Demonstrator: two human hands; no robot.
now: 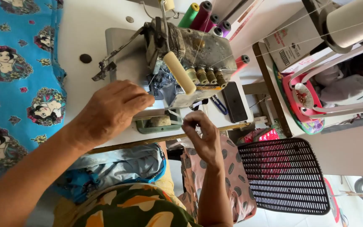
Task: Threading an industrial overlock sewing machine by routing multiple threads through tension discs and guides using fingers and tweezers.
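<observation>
An overlock sewing machine (190, 54) stands on a white table (85, 25). My left hand (112, 109) rests at the machine's needle area, fingers bent together at the presser foot; what it pinches is hidden. My right hand (202, 134) hovers at the table's front edge, fingertips pinched, apparently on a thin white thread (175, 113) leading to the machine. A cream thread cone (179, 72) lies across the machine front, beside three brass tension knobs (206, 75).
Blue printed fabric (13, 80) covers the table's left. Coloured thread cones (204, 17) stand behind the machine. A dark phone (235, 101) and blue-handled snips (218, 104) lie at right. A black perforated stool (284, 174) and a cluttered shelf (316, 88) stand to the right.
</observation>
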